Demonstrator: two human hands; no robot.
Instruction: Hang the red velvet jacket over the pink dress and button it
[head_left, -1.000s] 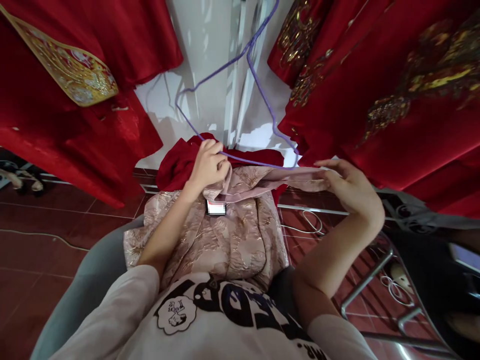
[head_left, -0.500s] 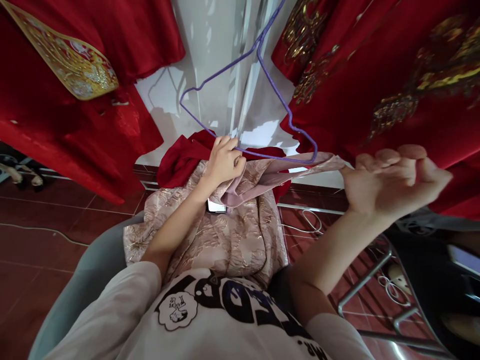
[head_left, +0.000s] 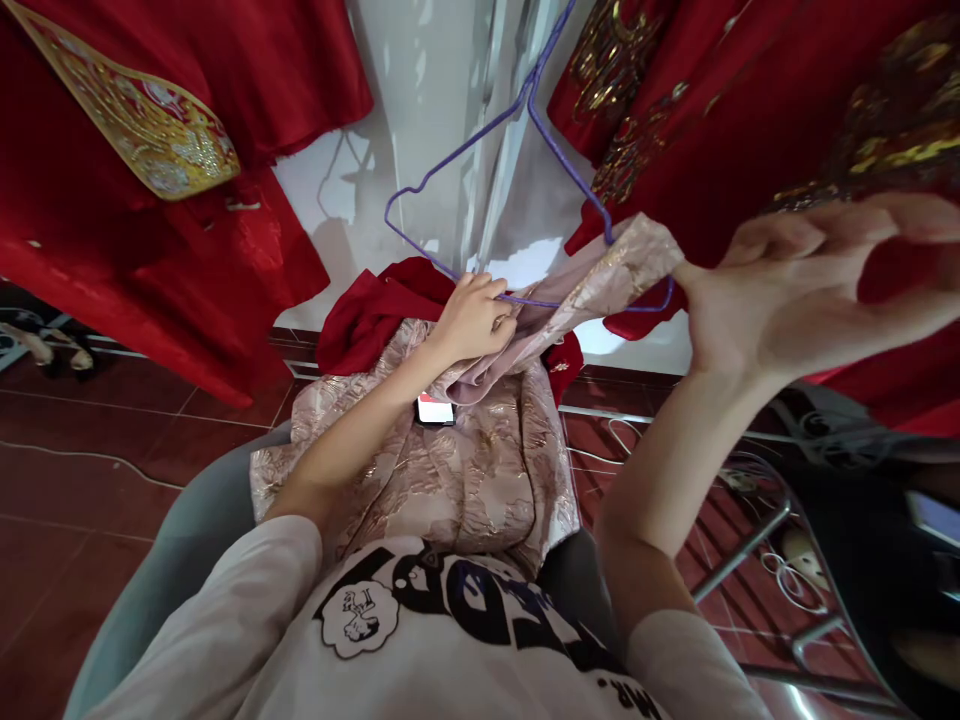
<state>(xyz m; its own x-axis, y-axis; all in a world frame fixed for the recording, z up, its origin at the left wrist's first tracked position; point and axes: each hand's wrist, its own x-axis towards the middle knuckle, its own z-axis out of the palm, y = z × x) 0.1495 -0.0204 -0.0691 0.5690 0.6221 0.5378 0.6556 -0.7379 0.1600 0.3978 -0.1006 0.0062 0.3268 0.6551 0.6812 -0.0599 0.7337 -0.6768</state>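
Observation:
My left hand (head_left: 478, 318) is closed round the bottom bar of a purple clothes hanger (head_left: 574, 165), above my lap. Folds of a pink brocade garment (head_left: 480, 460) with a shiny raised pattern lie against its fingers. At the right, a narrow part of the garment is stretched across the hanger's right corner. My right hand (head_left: 765, 285) holds the far end of that part at the thumb side, its other fingers spread and slightly blurred. The exact grip there is partly hidden. Most of the garment is draped over my lap.
A phone (head_left: 435, 410) with a lit screen lies on the garment. Red cloth (head_left: 367, 325) is bunched behind it. Red embroidered clothes hang at left (head_left: 300, 80) and right (head_left: 720, 120). A metal-framed chair (head_left: 757, 550) stands at right, and a cable (head_left: 97, 455) crosses the tiled floor.
My right hand has risen and its fingers have spread, lifting the garment's end over the hanger's right corner. The hanger and my left hand have shifted slightly right.

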